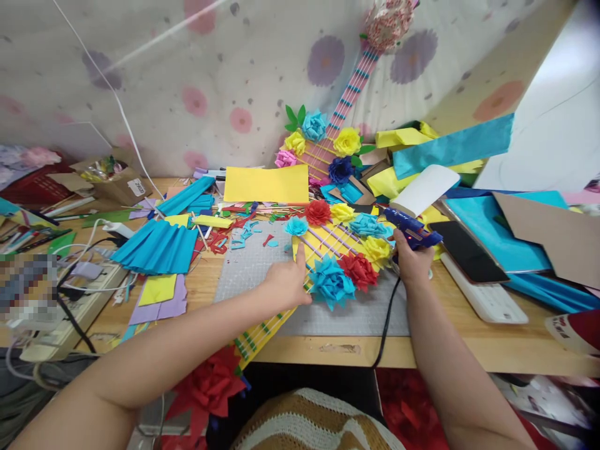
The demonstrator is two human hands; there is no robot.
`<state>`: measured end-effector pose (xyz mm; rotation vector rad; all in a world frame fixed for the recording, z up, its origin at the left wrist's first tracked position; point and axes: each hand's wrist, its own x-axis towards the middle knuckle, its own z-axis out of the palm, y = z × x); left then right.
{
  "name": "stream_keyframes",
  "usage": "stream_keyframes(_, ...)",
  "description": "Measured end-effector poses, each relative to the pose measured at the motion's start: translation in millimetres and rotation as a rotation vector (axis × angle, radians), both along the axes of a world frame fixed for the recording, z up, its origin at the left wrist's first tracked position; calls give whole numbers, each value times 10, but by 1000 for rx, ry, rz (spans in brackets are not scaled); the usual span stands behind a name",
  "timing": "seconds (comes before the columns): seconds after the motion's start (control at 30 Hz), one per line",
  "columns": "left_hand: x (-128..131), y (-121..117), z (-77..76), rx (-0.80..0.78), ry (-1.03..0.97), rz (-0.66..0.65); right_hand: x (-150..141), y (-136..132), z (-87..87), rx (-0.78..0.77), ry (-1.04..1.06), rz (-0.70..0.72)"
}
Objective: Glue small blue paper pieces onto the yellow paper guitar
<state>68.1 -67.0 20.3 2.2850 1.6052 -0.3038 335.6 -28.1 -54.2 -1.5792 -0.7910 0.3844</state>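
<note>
On the grey cutting mat (262, 275) lies a yellow paper guitar (332, 240), its body ringed with red, blue and yellow paper flowers and crossed by purple sticks. Its neck (265, 331) runs toward me under my left forearm, past the table edge, to a large red paper flower (210, 390). My left hand (288, 278) grips the guitar where neck meets body, index finger stretched along its edge, the other fingers partly hidden. My right hand (412, 259) is closed around a dark blue glue gun (412, 228) at the body's right side. A black cord hangs below that hand.
A pink paper guitar (323, 153) leans on the patterned curtain behind. Yellow card (267, 184), paper scraps and a pleated blue paper piece (159, 247) lie around the mat. At right are a phone (469, 250) and a white keyboard (485, 290); at left, a power strip (77, 312).
</note>
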Motion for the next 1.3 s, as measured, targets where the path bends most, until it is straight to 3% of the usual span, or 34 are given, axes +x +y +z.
stream_keyframes(0.17,-114,191,3,-22,-106,39,12,11,26,26,-33,-22)
stream_keyframes(0.27,-285,459,70,-25,-155,46,49,31,-1,45,-15,-27)
stream_keyframes(0.33,-412,669,83,11,-142,121,83,47,-28,58,-6,-34)
stream_keyframes(0.4,-502,845,37,102,-117,240,111,63,-50,61,-5,-41)
stream_keyframes(0.5,-518,981,-137,77,-147,334,124,74,-59,69,-1,-43)
stream_keyframes(0.63,-408,986,-371,54,-222,389,105,57,-29,65,-5,-31)
stream_keyframes(0.73,-352,963,-435,55,-234,413,92,36,3,60,-8,-21)
stream_keyframes(1.07,-355,957,-481,118,-293,398,101,24,26,55,-17,19)
stream_keyframes(1.2,-440,981,-457,81,-464,447,138,10,42,45,-34,56)
stream_keyframes(1.3,-479,882,-331,-2,-670,551,157,-15,162,21,-42,120)
